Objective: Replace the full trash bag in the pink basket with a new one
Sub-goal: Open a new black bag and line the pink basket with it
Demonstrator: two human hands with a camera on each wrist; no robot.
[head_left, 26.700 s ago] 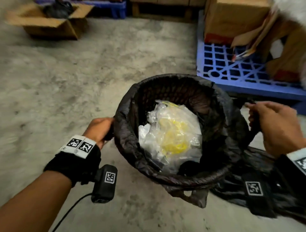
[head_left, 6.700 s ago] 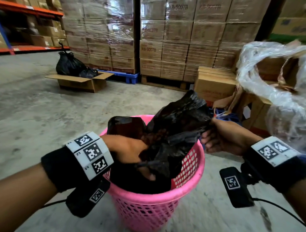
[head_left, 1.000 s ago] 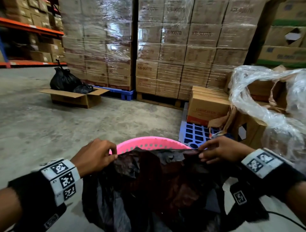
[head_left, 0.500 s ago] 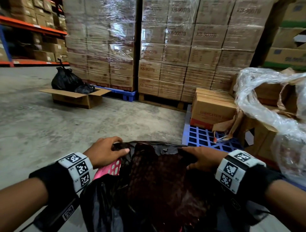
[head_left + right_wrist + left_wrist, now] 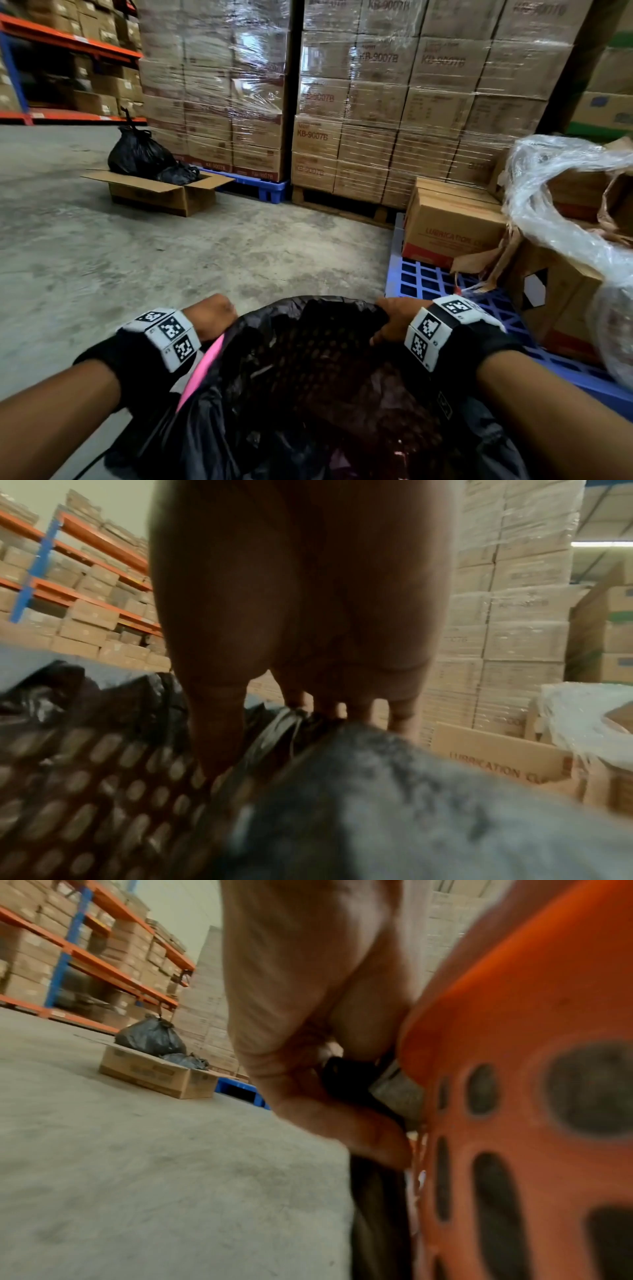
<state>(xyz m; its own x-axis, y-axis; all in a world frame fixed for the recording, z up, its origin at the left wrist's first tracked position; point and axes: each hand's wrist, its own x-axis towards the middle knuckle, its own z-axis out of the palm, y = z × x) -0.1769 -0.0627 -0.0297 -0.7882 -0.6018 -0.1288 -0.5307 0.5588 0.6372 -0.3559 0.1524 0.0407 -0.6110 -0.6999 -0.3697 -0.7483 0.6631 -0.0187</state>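
Observation:
A new black trash bag point(image 5: 308, 370) lines the pink basket point(image 5: 202, 373), its mouth stretched over the far rim. My left hand point(image 5: 212, 317) grips the bag's edge at the left outside of the basket; in the left wrist view the left hand point(image 5: 342, 1096) pinches black film point(image 5: 352, 1085) against the basket wall point(image 5: 531, 1069). My right hand point(image 5: 390, 320) curls over the right rim, thumb inside, fingers outside. In the right wrist view the right hand point(image 5: 308, 718) clamps the bag point(image 5: 284, 731) on the rim. The tied full bag point(image 5: 138, 154) sits in a cardboard box point(image 5: 161, 192).
A blue pallet point(image 5: 445, 284) with cardboard boxes point(image 5: 448, 226) and crumpled clear wrap point(image 5: 565, 212) lies close on the right. Shrink-wrapped carton stacks point(image 5: 342, 102) stand ahead, orange racking point(image 5: 51, 68) at the far left. Bare concrete floor point(image 5: 137, 260) spreads to the left.
Both hands have slid down and outward along the rim, pulling the bag's mouth over the basket's far edge. The head view has moved closer over the basket.

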